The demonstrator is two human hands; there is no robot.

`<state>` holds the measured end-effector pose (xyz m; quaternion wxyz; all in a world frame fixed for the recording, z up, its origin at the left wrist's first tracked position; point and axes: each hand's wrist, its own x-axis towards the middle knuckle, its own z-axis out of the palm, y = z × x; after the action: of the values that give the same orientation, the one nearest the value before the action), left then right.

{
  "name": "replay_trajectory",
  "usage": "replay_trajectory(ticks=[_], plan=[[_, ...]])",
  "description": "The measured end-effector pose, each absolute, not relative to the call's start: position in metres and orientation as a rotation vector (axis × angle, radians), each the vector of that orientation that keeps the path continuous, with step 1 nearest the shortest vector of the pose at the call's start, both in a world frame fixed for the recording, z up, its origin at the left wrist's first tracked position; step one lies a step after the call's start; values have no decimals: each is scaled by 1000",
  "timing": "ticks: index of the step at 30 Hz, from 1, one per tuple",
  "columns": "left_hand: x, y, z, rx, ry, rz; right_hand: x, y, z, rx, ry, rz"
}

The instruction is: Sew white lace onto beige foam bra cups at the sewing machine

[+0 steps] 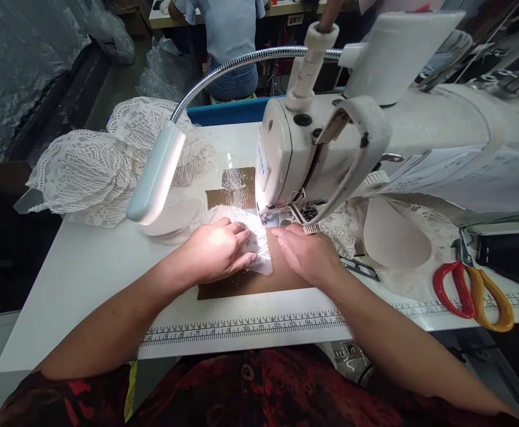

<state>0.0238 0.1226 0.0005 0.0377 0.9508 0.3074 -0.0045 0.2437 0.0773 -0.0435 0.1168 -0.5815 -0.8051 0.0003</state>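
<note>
A small white lace piece [259,246] lies under the needle of a white sewing machine [330,154], on a brown plate set in the white table [85,267]. My left hand [217,249] lies flat on the lace from the left, fingers stretched toward the needle. My right hand [306,252] rests flat just right of the lace, fingertips near the presser foot [270,218]. Neither hand grips anything. A gooseneck lamp [156,172] shines down on the work.
A heap of white lace cups [103,166] sits at the back left. A beige foam cup [395,237] and more lace lie under the machine arm. Red and yellow scissors [473,293] lie at the right. Ruler tape [241,326] runs along the front edge. Another person [230,35] works behind.
</note>
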Motion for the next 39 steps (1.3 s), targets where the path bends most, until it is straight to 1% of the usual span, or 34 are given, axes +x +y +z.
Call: replay_trajectory(ticks=[3, 6, 11, 16, 23, 31, 39], plan=[[24, 120, 4, 2865, 890, 25, 244, 77, -41, -1713, -2353, 4], [29, 120, -3, 2837, 785, 112, 245, 75, -38, -1699, -2341, 44], [35, 119, -16, 2835, 730, 144, 247, 72, -36, -1468, -2414, 181], [36, 120, -22, 2868, 734, 169, 247, 71, -41, -1311, -2501, 158], [36, 127, -24, 2920, 744, 133, 245, 71, -47, -1358, -2487, 107], [34, 132, -28, 2980, 704, 246, 242, 71, -41, -1413, -2551, 76], [34, 132, -31, 2958, 689, 271, 242, 69, -42, -1401, -2562, 44]])
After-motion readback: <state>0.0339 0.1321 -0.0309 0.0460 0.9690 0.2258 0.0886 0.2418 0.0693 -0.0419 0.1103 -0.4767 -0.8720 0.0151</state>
